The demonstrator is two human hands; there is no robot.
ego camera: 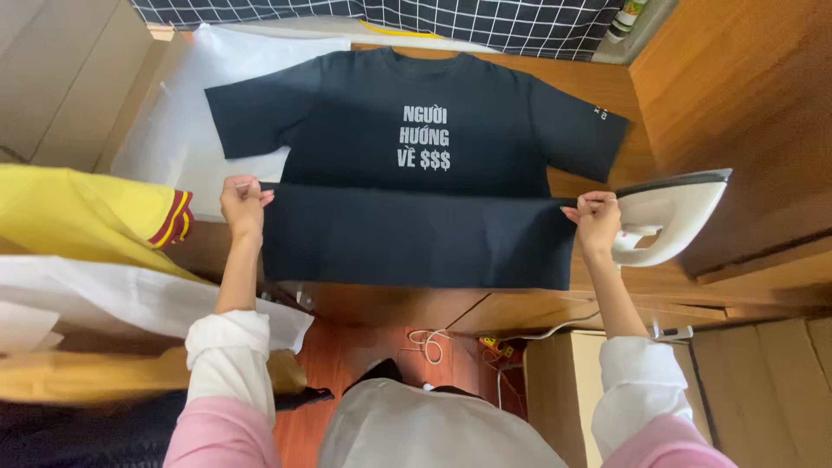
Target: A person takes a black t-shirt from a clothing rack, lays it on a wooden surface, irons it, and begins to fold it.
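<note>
T-shirt [416,173] (dark, folded) pinched between left hand [243,201], right hand [596,217].

A wooden desk [607,87] carries a dark printed T-shirt [416,173] folded up at the hem, a white cloth [173,130] beneath its sleeve, and a white iron [667,217].

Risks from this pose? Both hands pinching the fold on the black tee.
1. The white iron stands right beside the right hand; a nudge might tip it or burn skin, if it is hot.
2. The folded lower part of the black T-shirt hangs over the wooden table edge; released by the left hand, it may slide off.
3. The white cord on the floor below could snag a foot.
</note>
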